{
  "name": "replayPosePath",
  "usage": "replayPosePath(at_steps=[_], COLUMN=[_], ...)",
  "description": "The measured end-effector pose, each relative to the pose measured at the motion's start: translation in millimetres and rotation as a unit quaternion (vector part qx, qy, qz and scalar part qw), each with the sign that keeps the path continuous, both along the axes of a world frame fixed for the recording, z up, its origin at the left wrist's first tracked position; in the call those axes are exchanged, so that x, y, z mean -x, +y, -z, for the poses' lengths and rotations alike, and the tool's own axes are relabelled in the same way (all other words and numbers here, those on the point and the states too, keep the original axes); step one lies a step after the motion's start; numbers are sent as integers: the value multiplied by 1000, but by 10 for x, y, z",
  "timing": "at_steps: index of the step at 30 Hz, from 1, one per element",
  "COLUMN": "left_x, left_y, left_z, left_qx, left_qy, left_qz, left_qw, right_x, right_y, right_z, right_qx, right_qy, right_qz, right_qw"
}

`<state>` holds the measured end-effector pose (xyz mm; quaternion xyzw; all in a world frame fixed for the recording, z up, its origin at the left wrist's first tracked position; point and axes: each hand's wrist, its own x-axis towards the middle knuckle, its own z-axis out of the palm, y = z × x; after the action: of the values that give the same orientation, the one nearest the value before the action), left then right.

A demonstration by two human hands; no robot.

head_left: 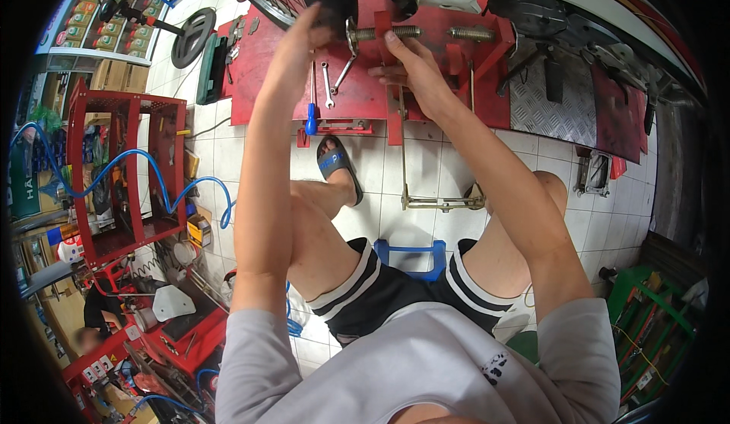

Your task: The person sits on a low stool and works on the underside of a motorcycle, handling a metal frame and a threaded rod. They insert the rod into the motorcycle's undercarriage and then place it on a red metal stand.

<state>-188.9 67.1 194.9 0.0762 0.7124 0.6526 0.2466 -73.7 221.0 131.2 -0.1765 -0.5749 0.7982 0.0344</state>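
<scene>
My left hand (303, 38), partly blurred, is raised beside the dark wheel (280, 2) with its fingers stretched out; I see nothing held in it. Over the red work platform (262, 70), my right hand (411, 63) has its thumb at an upright red bar (382, 25) and its fingers spread apart below. Behind that bar runs a ribbed metal rod (407, 32), with a second ribbed length (471, 34) farther right. Between my hands lie a combination wrench (328, 85), another wrench (344, 78) and a screwdriver with a blue handle (311, 122).
A motorbike's white body panel (601, 2) rises at the far right. A red shelf trolley (137, 173) stands left, with a blue air hose (144, 156) across it. A brass-coloured pedal frame (445, 202) sits near my right knee, and a blue stool (414, 260) between my thighs.
</scene>
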Motion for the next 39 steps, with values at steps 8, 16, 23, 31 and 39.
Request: replayPosePath(at_steps=[8, 16, 23, 31, 39], left_x=[-23, -1, 63, 285, 236], left_y=[5, 22, -58, -212, -167], left_z=[-137, -156, -181, 3, -8], left_qx=[-152, -154, -290, -379, -298], left_qy=[-30, -28, -89, -101, -72], left_qz=[58, 59, 105, 205, 164], left_qw=[986, 986, 947, 897, 938], right_x=[-6, -4, 1, 23, 20], right_y=[6, 7, 9, -2, -10], right_z=[-4, -11, 3, 14, 3], right_qx=[-8, -7, -17, 0, 5], right_qy=[15, 7, 14, 12, 19], right_qz=[8, 4, 4, 9, -8], right_qw=[1000, 1000, 1000, 1000, 1000])
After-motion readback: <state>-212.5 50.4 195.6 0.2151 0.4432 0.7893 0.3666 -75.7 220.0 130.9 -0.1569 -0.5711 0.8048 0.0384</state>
